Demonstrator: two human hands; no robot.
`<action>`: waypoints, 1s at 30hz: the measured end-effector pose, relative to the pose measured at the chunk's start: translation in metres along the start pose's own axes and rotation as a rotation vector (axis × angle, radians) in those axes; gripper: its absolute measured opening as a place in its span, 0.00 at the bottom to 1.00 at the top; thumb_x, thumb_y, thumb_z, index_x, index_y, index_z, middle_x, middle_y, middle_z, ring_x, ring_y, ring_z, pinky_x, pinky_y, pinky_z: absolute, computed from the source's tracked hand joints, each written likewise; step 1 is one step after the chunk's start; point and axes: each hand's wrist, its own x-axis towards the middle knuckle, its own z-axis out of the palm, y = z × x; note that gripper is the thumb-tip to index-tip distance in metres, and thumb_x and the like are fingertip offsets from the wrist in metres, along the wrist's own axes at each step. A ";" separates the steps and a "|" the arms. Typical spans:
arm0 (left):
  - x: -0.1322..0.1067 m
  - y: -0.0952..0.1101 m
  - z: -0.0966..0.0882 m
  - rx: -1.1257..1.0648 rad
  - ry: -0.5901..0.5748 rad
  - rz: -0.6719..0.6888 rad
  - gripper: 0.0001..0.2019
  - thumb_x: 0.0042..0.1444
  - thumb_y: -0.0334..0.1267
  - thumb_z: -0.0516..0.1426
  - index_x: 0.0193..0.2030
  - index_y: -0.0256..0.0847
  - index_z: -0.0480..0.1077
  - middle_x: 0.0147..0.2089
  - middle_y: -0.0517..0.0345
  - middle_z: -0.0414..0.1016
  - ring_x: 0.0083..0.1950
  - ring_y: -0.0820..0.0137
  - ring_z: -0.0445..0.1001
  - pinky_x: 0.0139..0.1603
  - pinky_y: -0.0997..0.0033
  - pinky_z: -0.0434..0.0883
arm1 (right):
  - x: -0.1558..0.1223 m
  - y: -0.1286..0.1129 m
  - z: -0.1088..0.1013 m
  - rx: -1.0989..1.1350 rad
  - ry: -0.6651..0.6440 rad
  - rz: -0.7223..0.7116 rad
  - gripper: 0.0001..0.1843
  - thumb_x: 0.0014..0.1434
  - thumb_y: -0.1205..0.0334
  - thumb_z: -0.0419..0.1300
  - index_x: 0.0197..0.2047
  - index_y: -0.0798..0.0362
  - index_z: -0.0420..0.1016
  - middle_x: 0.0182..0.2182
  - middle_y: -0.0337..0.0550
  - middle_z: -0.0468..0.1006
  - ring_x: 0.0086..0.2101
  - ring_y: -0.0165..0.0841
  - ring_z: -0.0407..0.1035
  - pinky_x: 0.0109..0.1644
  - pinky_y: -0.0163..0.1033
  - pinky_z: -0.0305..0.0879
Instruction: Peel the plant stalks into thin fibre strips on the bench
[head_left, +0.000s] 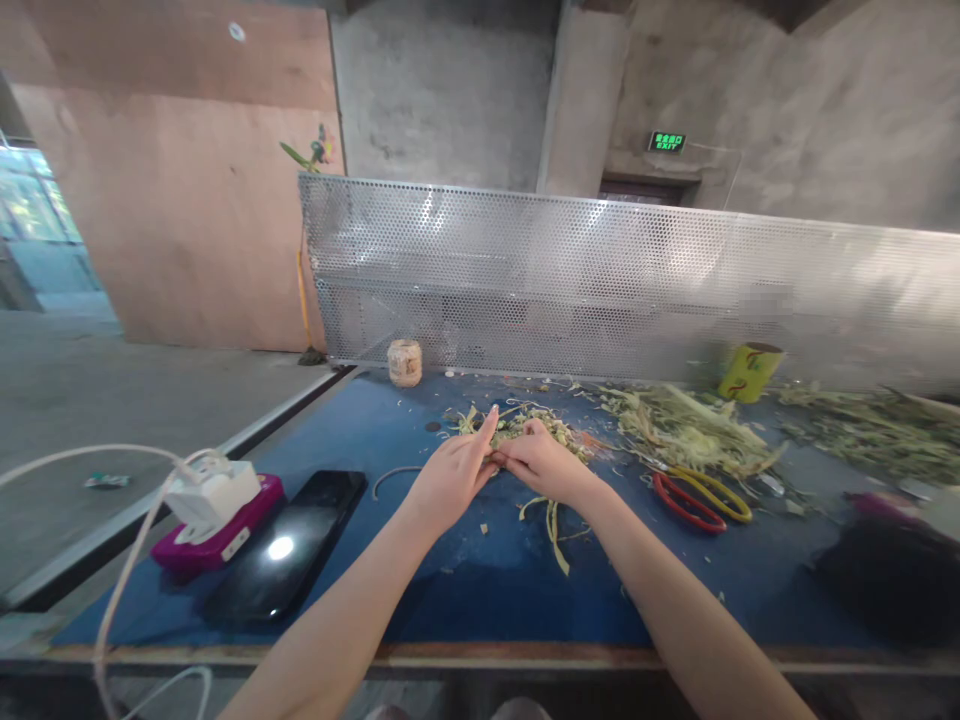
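Observation:
My left hand (454, 470) and my right hand (544, 462) meet over a blue table (465, 580), fingertips together at the near edge of a small pile of pale green plant scraps (536, 420). Both hands pinch at a thin strip that is too small to make out clearly. The left index finger points up. A few loose strips (553, 520) lie on the table just below my right wrist.
Red and yellow handled scissors (701, 497) lie right of my hands. A larger heap of stalks (690, 425) spreads behind them. A black phone (289, 545), a pink box with a white charger (214, 505), a small jar (405, 362), a yellow roll (750, 372) and a perforated metal screen (600, 270).

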 end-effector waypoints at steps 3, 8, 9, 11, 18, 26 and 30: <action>0.000 0.001 0.000 0.001 -0.021 -0.004 0.35 0.58 0.33 0.46 0.63 0.41 0.24 0.35 0.55 0.73 0.37 0.67 0.72 0.38 0.66 0.70 | 0.000 0.000 -0.001 -0.053 0.013 -0.004 0.16 0.61 0.65 0.41 0.26 0.54 0.63 0.22 0.36 0.69 0.21 0.26 0.52 0.40 0.37 0.46; 0.000 0.000 0.001 -0.011 -0.047 -0.027 0.36 0.57 0.34 0.47 0.63 0.40 0.22 0.34 0.55 0.74 0.35 0.67 0.71 0.37 0.64 0.70 | 0.000 -0.002 -0.002 -0.088 0.101 -0.010 0.11 0.60 0.65 0.44 0.29 0.55 0.63 0.25 0.40 0.70 0.25 0.27 0.59 0.42 0.39 0.45; -0.001 -0.001 0.001 -0.016 -0.050 -0.032 0.37 0.57 0.34 0.48 0.63 0.40 0.22 0.34 0.55 0.74 0.36 0.66 0.71 0.37 0.64 0.70 | 0.000 -0.003 -0.001 -0.056 0.099 -0.015 0.11 0.60 0.67 0.43 0.29 0.55 0.62 0.25 0.39 0.70 0.25 0.27 0.59 0.42 0.39 0.46; -0.001 -0.001 0.002 -0.029 -0.057 -0.038 0.37 0.57 0.34 0.48 0.63 0.40 0.22 0.35 0.54 0.74 0.37 0.66 0.72 0.38 0.64 0.70 | 0.000 -0.003 0.001 0.013 0.090 0.015 0.11 0.60 0.68 0.43 0.28 0.54 0.62 0.22 0.37 0.68 0.24 0.27 0.58 0.42 0.37 0.47; -0.001 0.000 0.001 -0.034 -0.012 -0.016 0.36 0.57 0.34 0.48 0.63 0.41 0.23 0.34 0.55 0.75 0.37 0.66 0.72 0.39 0.63 0.70 | 0.001 -0.004 0.002 0.249 0.088 0.146 0.13 0.61 0.66 0.43 0.26 0.54 0.61 0.23 0.36 0.66 0.25 0.26 0.59 0.33 0.31 0.53; 0.000 0.000 0.001 -0.099 -0.012 -0.081 0.38 0.57 0.35 0.49 0.63 0.39 0.23 0.35 0.55 0.75 0.39 0.68 0.72 0.42 0.64 0.69 | 0.001 -0.006 -0.001 0.184 0.117 0.140 0.14 0.61 0.62 0.44 0.26 0.53 0.62 0.22 0.37 0.67 0.25 0.27 0.59 0.33 0.31 0.53; -0.001 -0.001 0.002 -0.101 0.042 -0.061 0.38 0.56 0.34 0.50 0.63 0.40 0.23 0.36 0.54 0.75 0.39 0.68 0.72 0.43 0.63 0.69 | 0.001 -0.004 0.003 0.201 0.108 0.160 0.14 0.61 0.62 0.44 0.25 0.54 0.62 0.21 0.36 0.66 0.25 0.27 0.59 0.30 0.30 0.52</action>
